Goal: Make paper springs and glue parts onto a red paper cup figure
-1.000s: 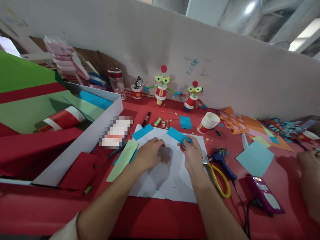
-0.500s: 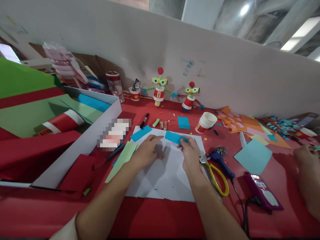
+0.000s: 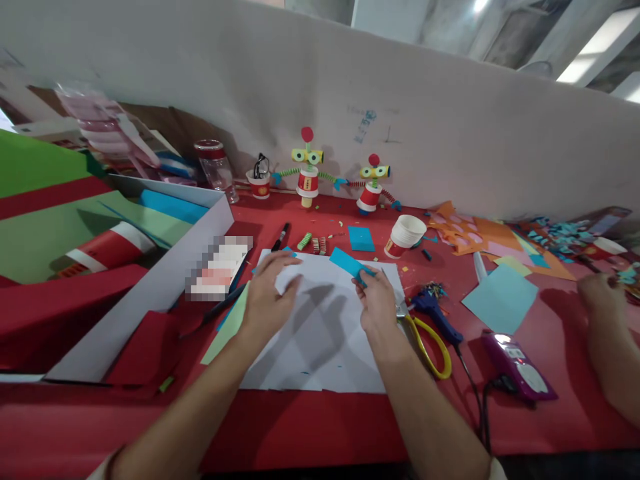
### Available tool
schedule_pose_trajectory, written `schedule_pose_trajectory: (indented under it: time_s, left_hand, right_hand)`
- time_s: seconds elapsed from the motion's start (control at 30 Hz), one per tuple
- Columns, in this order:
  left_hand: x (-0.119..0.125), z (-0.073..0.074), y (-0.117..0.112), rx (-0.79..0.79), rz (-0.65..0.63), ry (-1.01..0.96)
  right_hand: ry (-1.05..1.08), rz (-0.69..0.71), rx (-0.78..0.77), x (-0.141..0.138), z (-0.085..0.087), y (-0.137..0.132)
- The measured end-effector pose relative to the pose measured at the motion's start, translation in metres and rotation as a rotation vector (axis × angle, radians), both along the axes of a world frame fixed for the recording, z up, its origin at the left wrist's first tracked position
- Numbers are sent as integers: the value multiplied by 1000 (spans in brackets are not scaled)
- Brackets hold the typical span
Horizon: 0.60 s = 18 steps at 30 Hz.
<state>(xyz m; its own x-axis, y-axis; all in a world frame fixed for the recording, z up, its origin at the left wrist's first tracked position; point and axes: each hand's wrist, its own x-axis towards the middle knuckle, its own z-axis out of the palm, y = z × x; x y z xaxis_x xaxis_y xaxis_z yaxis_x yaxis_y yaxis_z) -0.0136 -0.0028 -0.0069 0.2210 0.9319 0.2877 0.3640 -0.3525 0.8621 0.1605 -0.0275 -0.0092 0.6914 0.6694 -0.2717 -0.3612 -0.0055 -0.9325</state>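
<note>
Blue paper strip [image 3: 347, 261] is pinched at its near end between the thumb and fingers of the right hand [image 3: 377, 303], and its far end lies over the top edge of the white sheet [image 3: 325, 347]. The red table [image 3: 320, 433] is crowded, so most of the risk, as I judge it, comes from clutter. The white sheet lies loose on it. The left hand [image 3: 267, 297] rests flat on the sheet's upper left with fingers spread, gripping nothing. If that palm slid, the sheet could shift and drag the coloured scraps beneath it. A co-worker's hand [image 3: 595, 293] is at the far right, well apart. Yellow-handled scissors [image 3: 430, 340] lie just beside the right hand, blades nearest it, so a sideways sweep could catch them. The blue glue gun [image 3: 440, 310] is near as well, and its cord [image 3: 480, 407] runs toward the table edge, where a forearm might snag it. With so small a grip, the strip may crease or slip.
</note>
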Motion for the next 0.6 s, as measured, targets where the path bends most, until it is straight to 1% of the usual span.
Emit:
schedule_pose_trajectory:
  time_s: [0.07,0.1,0.13,0.2,0.23,0.27,0.3,0.37,0.4,0.43,0.47,0.6]
  left_hand:
    - [2,-2,0,-140,-344,63]
    - [3,-4,1,-197,-402,115]
    - [4,-5,1,-194,-311,149]
    - [3,-5,5,-120,3,140]
    - [3,-4,8,-118,79,108]
    - [2,-2,10,-157,67,83]
    - [1,0,13,-228,-8,67]
    - [-1,5,18,-396,-206,58]
    - [-2,6,19,-459,-262,50]
    - [-2,6,20,-501,-279,33]
    - [-2,6,21,-523,-266,13]
    - [-3,-1,24,-566,-178,-23]
  right_hand:
    - [-26,21,4,0,-1,0]
    - [-44,40,5,-1,-1,0]
    - [-65,68,6,-2,-2,-1]
    - [-102,149,4,-6,-3,-3]
    - [-124,201,2,-8,-4,-4]
    - [-156,259,-3,-11,-5,-5]
    - [-199,315,-13,-13,-6,-5]
    - [-311,399,-47,-18,-8,-7]
    - [-366,425,-64,-19,-9,-7]
    - [-407,441,-80,-20,-10,-8]
    - [-431,451,-91,-20,-11,-8]
    - [-537,496,-105,-18,-14,-9]
